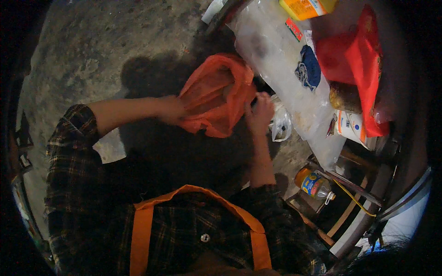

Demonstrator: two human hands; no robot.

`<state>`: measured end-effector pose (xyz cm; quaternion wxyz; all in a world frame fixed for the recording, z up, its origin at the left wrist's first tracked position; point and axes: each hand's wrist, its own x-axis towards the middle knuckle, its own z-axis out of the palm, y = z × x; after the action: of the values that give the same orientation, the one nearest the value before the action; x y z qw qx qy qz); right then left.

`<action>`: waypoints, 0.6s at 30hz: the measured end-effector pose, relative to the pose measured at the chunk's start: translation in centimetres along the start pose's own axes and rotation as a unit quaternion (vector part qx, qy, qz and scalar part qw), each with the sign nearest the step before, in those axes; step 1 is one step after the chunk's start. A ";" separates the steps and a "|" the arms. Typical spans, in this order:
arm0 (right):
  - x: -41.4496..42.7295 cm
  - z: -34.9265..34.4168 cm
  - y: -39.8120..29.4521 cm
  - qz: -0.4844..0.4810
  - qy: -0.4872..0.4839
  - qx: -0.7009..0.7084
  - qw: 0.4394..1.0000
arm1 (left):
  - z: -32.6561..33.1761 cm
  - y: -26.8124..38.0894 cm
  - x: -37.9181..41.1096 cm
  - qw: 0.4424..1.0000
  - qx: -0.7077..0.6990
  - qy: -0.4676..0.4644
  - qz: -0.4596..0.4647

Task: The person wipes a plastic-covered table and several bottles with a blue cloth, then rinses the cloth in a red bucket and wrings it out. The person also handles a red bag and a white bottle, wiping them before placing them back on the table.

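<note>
A thin, translucent red plastic bag (215, 96) hangs in front of me, its sides creased and puffed out. Gripping its left edge is my left hand (171, 109), with the fingertips hidden in the folds. My right hand (259, 112), slightly blurred, is at the bag's right side. Its thumb lies close to the plastic and stands apart from the bent fingers; no object shows between them. Whether the thumb touches the bag I cannot tell. Just right of that hand lies a small white plastic bag (281, 126).
A clear plastic sheet (276, 69) covers a surface at right, bearing a dark blue cloth bundle (309, 67) and a yellow container (307, 7). Beyond are a red bag (366, 69) and a white tub (350, 127). An oil bottle (314, 184) lies near a wooden frame (345, 220).
</note>
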<state>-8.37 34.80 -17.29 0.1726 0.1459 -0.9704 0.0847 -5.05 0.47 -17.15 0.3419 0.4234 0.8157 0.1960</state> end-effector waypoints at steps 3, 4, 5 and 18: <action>0.7 -2.0 2.6 0.112 -0.100 -0.206 0.967 | 1.3 -2.0 -1.8 0.997 0.031 -0.063 -0.035; -0.2 -1.4 3.7 0.152 -0.112 -0.226 0.956 | 0.8 -1.9 -2.3 0.994 0.055 -0.080 -0.043; -1.2 -0.9 5.0 0.192 -0.123 -0.248 0.941 | -0.4 -1.4 -2.7 0.991 0.080 -0.096 -0.050; -7.5 2.9 11.8 0.264 -0.095 -0.044 0.959 | -3.5 -0.5 -3.2 0.986 0.022 0.112 -0.118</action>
<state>-6.26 47.24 -24.01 0.0572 -0.1162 -0.9891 0.0699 -6.58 -2.50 -13.76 0.2600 0.3065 0.8973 0.1825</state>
